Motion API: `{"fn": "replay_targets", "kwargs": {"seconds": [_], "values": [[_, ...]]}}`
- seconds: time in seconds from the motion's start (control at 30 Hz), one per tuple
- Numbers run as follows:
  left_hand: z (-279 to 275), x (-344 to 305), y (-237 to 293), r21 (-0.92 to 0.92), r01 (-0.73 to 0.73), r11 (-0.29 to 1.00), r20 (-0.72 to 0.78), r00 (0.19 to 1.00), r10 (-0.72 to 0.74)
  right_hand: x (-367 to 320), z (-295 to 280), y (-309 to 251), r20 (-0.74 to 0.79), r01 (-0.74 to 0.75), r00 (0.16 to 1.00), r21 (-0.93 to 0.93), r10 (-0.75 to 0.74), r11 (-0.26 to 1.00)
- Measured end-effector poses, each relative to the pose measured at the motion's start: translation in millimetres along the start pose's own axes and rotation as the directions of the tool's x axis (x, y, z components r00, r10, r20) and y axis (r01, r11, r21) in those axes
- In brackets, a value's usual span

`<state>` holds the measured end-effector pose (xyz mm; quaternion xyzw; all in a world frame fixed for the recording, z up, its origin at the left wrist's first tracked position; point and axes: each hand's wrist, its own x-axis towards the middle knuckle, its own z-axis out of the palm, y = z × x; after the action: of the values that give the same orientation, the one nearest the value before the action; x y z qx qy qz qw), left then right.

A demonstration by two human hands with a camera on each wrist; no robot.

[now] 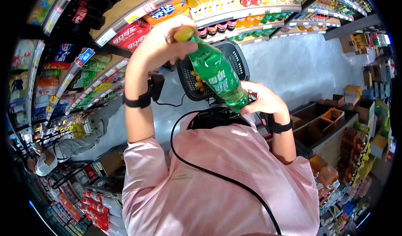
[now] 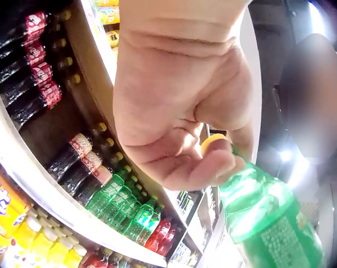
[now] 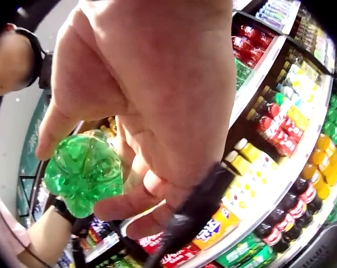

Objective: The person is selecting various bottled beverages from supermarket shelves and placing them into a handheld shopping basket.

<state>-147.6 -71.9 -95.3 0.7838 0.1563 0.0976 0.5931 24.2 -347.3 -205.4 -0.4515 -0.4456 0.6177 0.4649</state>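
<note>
A green plastic soda bottle (image 1: 215, 70) with a yellow cap (image 1: 183, 34) is held at a slant between both hands in the head view. My left hand (image 1: 165, 45) grips the neck just under the cap; in the left wrist view its curled fingers (image 2: 205, 170) lie at the neck. At the other end my right hand (image 1: 268, 100) holds the bottle's base, thumb on one side and fingers on the other. The ribbed green base (image 3: 84, 174) faces the right wrist camera. Beneath the bottle, in the head view, is a dark shopping basket (image 1: 241, 62).
Small yellow items (image 1: 198, 84) lie in the basket, partly hidden by the bottle. Drink shelves (image 1: 234, 16) curve along the far side and left. A black cable (image 1: 209, 172) crosses the pink shirt. At right stands a dark bin (image 1: 312, 129); another person (image 1: 46, 165) is at far left.
</note>
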Motion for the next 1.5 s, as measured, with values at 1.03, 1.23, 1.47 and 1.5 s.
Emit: {"fn": "replay_targets", "kwargs": {"seconds": [1.03, 1.23, 1.47, 1.5], "values": [[305.2, 155.5, -620.3, 0.182, 0.713, 0.677, 0.043, 0.682, -0.73, -138.7, -79.1, 368.4, -0.611, -0.882, 0.454, -0.202, 0.648, 0.427], [346.5, 172.3, -749.3, -0.104, 0.881, 0.462, 0.03, 0.467, -0.884, -127.8, -117.7, 363.4, -0.519, -0.927, 0.371, -0.162, 0.77, 0.338], [370.8, 189.2, -781.8, -0.451, 0.81, 0.376, -0.105, 0.37, -0.923, -126.2, -138.7, 369.1, -0.444, -0.942, 0.336, -0.142, 0.831, 0.305], [372.3, 189.3, -786.0, -0.491, 0.794, 0.359, -0.133, 0.339, -0.931, -125.5, -139.5, 368.3, -0.445, -0.941, 0.339, -0.146, 0.829, 0.307]]}}
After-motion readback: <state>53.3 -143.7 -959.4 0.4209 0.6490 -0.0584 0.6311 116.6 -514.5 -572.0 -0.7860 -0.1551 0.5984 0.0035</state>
